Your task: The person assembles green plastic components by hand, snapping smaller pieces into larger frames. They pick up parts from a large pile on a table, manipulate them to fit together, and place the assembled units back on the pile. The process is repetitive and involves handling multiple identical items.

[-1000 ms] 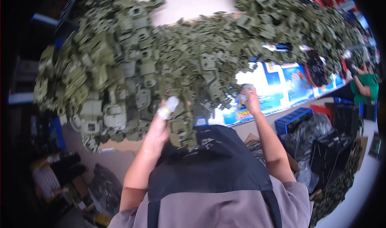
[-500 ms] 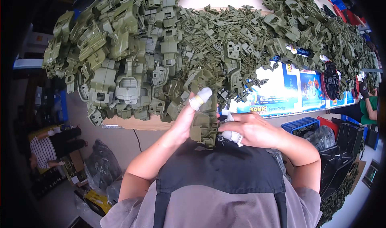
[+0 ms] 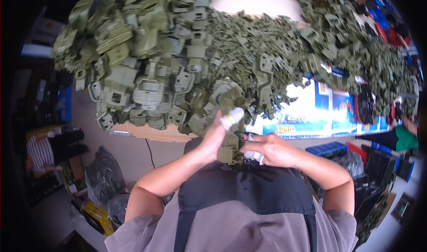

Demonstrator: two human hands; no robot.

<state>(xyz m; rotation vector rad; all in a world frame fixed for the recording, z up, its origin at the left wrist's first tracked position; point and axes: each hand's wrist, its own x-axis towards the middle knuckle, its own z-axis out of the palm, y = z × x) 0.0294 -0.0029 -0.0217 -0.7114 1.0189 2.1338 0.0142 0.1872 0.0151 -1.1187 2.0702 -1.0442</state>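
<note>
My left hand (image 3: 213,138), its thumb wrapped in white tape, grips an olive-green plastic part (image 3: 230,146) held close in front of my chest. My right hand (image 3: 269,149), with white tape on its fingers, presses against the same part from the right. Both hands meet just below the near edge of a huge heap of olive-green plastic parts (image 3: 191,56) that covers the table.
Larger housing-like green pieces (image 3: 142,89) lie at the left of the heap, smaller clips (image 3: 284,43) at the right. A blue and white printed sheet (image 3: 320,114) shows under the pile. Another person in stripes (image 3: 42,152) sits far left; one in green (image 3: 404,136) far right. Black bags (image 3: 104,176) sit on the floor.
My right hand came back from the pile to my chest and joined the left hand on the green part. The view shifted so the heap sits higher and closer.
</note>
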